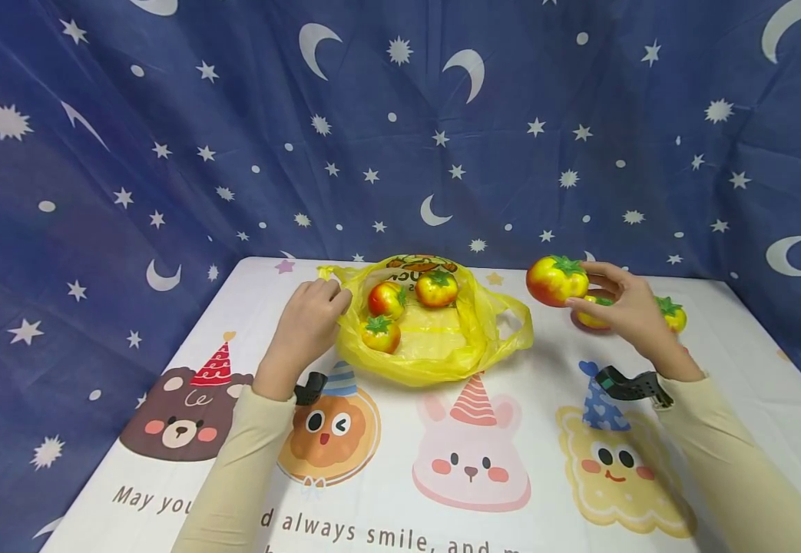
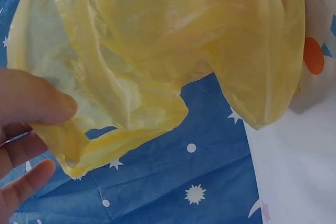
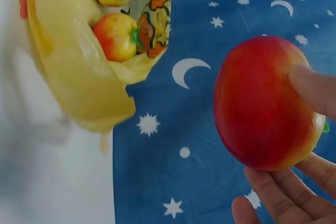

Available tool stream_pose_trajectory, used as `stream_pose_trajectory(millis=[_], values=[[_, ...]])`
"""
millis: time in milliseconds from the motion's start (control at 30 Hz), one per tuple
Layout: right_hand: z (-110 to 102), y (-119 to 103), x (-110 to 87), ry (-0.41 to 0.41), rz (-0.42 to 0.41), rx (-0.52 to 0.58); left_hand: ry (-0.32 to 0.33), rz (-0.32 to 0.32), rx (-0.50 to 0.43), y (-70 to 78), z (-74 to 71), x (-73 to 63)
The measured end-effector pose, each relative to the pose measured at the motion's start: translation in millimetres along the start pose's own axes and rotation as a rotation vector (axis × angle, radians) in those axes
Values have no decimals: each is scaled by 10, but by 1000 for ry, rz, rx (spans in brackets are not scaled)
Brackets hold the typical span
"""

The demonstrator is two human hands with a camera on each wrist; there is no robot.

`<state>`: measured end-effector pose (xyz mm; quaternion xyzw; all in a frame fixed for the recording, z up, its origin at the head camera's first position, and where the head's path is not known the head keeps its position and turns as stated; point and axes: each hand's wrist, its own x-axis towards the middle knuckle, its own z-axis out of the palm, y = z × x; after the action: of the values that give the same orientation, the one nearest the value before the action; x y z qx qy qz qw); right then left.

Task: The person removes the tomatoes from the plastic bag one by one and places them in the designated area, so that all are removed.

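Observation:
My left hand [image 1: 309,319] pinches a handle of the yellow plastic bag [image 1: 428,372] between thumb and fingers. The bag lies with its mouth spread wide, and three red-and-yellow toy tomatoes [image 1: 436,289] with green leafy tops sit inside it. Off to the right, my right hand [image 1: 621,311] holds another tomato [image 1: 556,281] up by its side. Seen from the right wrist, its smooth red underside [image 3: 260,108] faces the camera, with the thumb on one side and fingers below.
Behind and beneath my right hand is a tomato [image 1: 592,321] on the table, partly hidden. One more tomato [image 1: 673,316] lies past the wrist. A white cloth with cartoon prints [image 1: 469,476] covers the table, and a blue star-and-moon curtain [image 1: 386,138] hangs behind.

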<state>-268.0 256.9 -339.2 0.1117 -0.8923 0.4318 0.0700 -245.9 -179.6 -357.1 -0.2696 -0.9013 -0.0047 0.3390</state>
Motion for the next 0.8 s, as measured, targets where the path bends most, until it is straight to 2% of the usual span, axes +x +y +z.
stream_pose_trajectory(millis=[300, 633, 800], values=[[-173, 107, -71, 47, 40, -61, -4, -9, 19, 4, 5, -7], [-399, 289, -236, 97, 109, -59, 88, -33, 71, 24, -2, 6], [-464, 386, -287, 117, 151, -95, 119, -51, 69, 12, 6, 8]])
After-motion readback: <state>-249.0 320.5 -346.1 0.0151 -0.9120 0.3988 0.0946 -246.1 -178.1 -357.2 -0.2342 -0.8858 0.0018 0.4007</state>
